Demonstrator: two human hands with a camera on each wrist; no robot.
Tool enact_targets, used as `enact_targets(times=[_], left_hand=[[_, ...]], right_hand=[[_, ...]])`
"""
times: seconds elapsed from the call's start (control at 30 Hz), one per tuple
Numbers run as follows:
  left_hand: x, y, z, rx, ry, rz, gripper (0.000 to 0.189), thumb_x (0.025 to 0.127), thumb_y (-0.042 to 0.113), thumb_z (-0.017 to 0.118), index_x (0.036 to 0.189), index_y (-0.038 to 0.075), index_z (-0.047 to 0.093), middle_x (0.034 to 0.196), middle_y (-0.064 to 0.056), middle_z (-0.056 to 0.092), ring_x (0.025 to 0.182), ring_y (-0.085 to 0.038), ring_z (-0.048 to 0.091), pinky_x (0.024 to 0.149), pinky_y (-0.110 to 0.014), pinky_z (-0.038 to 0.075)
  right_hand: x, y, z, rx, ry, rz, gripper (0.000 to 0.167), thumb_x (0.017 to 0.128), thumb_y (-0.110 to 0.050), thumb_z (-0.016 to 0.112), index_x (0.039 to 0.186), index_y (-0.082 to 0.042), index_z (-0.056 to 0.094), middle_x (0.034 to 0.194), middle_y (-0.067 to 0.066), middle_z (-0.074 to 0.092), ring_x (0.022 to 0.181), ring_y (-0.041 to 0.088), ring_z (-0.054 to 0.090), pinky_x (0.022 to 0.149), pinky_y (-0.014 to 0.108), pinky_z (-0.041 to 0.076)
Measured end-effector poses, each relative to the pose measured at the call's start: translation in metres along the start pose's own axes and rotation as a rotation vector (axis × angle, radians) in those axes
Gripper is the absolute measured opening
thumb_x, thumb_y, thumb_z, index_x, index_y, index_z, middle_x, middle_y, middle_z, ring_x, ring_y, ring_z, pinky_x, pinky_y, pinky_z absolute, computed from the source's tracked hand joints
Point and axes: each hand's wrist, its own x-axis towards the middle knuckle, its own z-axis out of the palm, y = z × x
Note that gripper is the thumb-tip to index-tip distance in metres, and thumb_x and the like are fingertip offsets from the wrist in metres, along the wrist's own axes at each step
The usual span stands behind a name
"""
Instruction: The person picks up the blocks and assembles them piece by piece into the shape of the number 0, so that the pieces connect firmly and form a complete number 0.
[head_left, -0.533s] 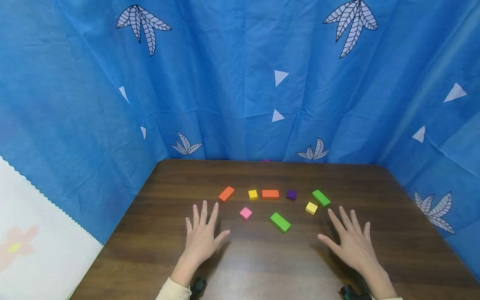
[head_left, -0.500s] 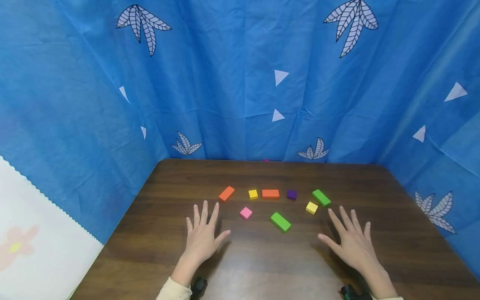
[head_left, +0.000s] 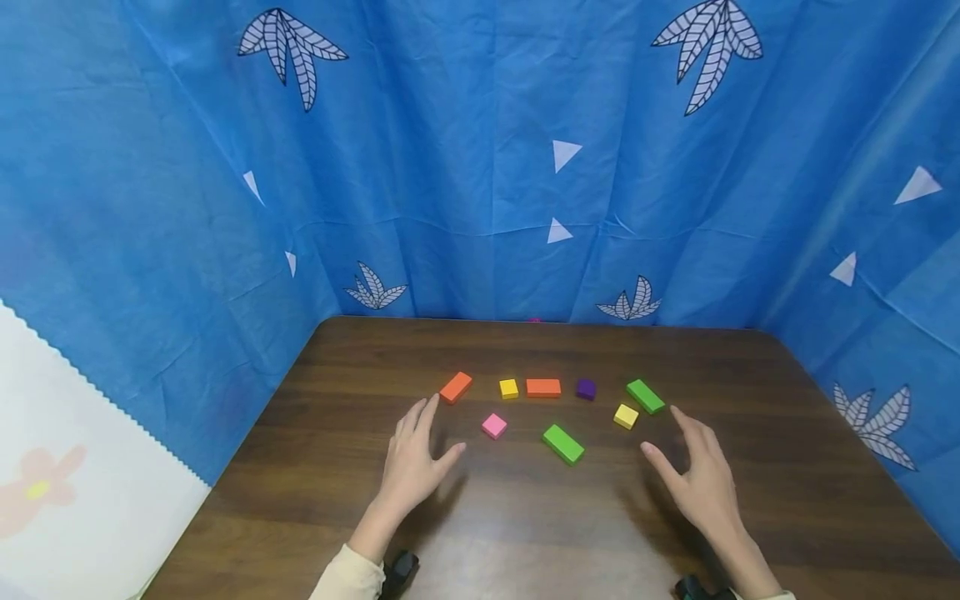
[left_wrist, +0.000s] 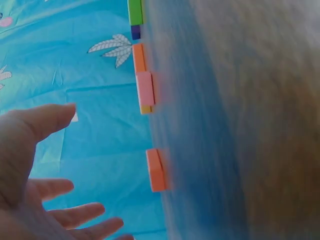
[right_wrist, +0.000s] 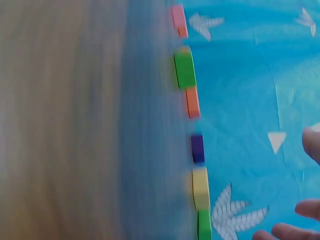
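My left hand [head_left: 411, 468] hovers over the left part of the table, holding nothing, its fingertips just short of an orange block [head_left: 455, 388]. To its right lies a pink block [head_left: 494, 426]. My right hand [head_left: 705, 483] is likewise raised and holds nothing, thumb spread from the fingers. Nearest to it are a green block [head_left: 646, 397] and a pale yellow block [head_left: 626, 417]. Between the hands lies another green block [head_left: 563, 445]. Farther back sit a yellow block [head_left: 508, 389], a second orange block [head_left: 543, 388] and a purple block [head_left: 587, 389].
The dark wooden table [head_left: 360, 350] has a glossy top. A blue curtain [head_left: 465, 167] with leaf prints hangs behind it and along both sides. White cloth with a flower print [head_left: 37, 487] shows at the far left.
Both hands have lifted off flat, spread poses; their fingers have drawn together and turned sideways, thumbs apart. The blocks stay where they lay.
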Motion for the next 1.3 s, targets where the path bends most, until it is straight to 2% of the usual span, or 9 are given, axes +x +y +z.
enact_targets(times=[0.1,0.17,0.3,0.43,0.6,0.8,0.97,1.13,1.3], left_hand=[[0.003,0.001,0.004,-0.114,0.03,-0.029,0.078,0.077,0.031,0.081,0.143,0.006,0.047,0.135,-0.017,0.054,0.122,-0.037,0.052,0.097,-0.057,0.044],[0.005,0.003,0.007,-0.181,0.031,-0.055,0.074,0.077,0.027,0.081,0.14,0.005,0.05,0.131,-0.017,0.056,0.117,-0.035,0.056,0.095,-0.054,0.047],[0.008,0.008,0.016,-0.281,-0.02,-0.106,0.067,0.077,0.024,0.08,0.136,0.005,0.053,0.125,-0.017,0.059,0.107,-0.033,0.062,0.086,-0.048,0.052],[0.011,0.015,0.03,-0.317,-0.083,-0.129,0.066,0.077,0.023,0.081,0.134,0.006,0.054,0.124,-0.015,0.059,0.102,-0.03,0.063,0.082,-0.045,0.052],[0.017,0.022,0.048,-0.335,-0.083,-0.153,0.064,0.074,0.02,0.083,0.13,0.004,0.057,0.12,-0.015,0.06,0.097,-0.028,0.063,0.08,-0.044,0.052],[0.023,0.026,0.067,-0.351,-0.083,-0.217,0.061,0.071,0.016,0.085,0.126,0.004,0.06,0.114,-0.013,0.062,0.094,-0.025,0.062,0.078,-0.039,0.05],[0.026,0.029,0.079,-0.307,-0.035,-0.229,0.055,0.068,0.013,0.087,0.118,0.005,0.065,0.104,-0.008,0.063,0.088,-0.019,0.062,0.074,-0.033,0.047],[0.026,0.029,0.085,-0.292,0.027,-0.233,0.043,0.067,0.009,0.086,0.106,0.004,0.07,0.094,-0.006,0.062,0.08,-0.017,0.059,0.072,-0.031,0.043],[0.026,0.028,0.086,-0.289,0.041,-0.251,0.033,0.068,0.008,0.085,0.098,0.004,0.072,0.086,-0.003,0.059,0.078,-0.015,0.057,0.072,-0.029,0.041]], right_hand=[[-0.002,-0.01,0.005,0.081,-0.025,0.043,0.066,0.086,-0.029,0.073,0.141,-0.003,0.047,0.127,0.02,0.052,0.093,0.029,0.058,0.063,0.03,0.048],[-0.003,-0.016,0.01,0.12,-0.068,0.064,0.065,0.086,-0.03,0.074,0.139,-0.004,0.048,0.126,0.018,0.054,0.088,0.026,0.059,0.06,0.023,0.045],[-0.005,-0.026,0.02,0.167,-0.177,0.101,0.068,0.084,-0.034,0.076,0.139,-0.004,0.048,0.125,0.017,0.056,0.083,0.02,0.06,0.06,0.022,0.044],[-0.004,-0.032,0.034,0.205,-0.282,0.124,0.073,0.081,-0.037,0.078,0.14,-0.008,0.046,0.125,0.018,0.056,0.079,0.012,0.058,0.062,0.023,0.044],[0.002,-0.044,0.052,0.24,-0.351,0.116,0.078,0.076,-0.033,0.083,0.14,-0.008,0.047,0.126,0.019,0.056,0.072,0.006,0.055,0.061,0.023,0.045],[0.009,-0.058,0.069,0.239,-0.381,0.119,0.077,0.072,-0.027,0.086,0.136,-0.005,0.05,0.121,0.017,0.058,0.068,0.006,0.054,0.059,0.022,0.045],[0.011,-0.062,0.077,0.219,-0.36,0.149,0.06,0.074,-0.017,0.084,0.127,-0.002,0.057,0.113,0.014,0.059,0.064,0.006,0.052,0.057,0.02,0.044],[0.011,-0.058,0.083,0.192,-0.328,0.154,0.045,0.076,-0.011,0.081,0.117,-0.001,0.064,0.105,0.01,0.061,0.064,0.005,0.053,0.059,0.02,0.044],[0.011,-0.056,0.085,0.194,-0.301,0.143,0.04,0.075,-0.01,0.081,0.112,-0.001,0.066,0.101,0.008,0.064,0.064,0.004,0.056,0.063,0.022,0.046]])
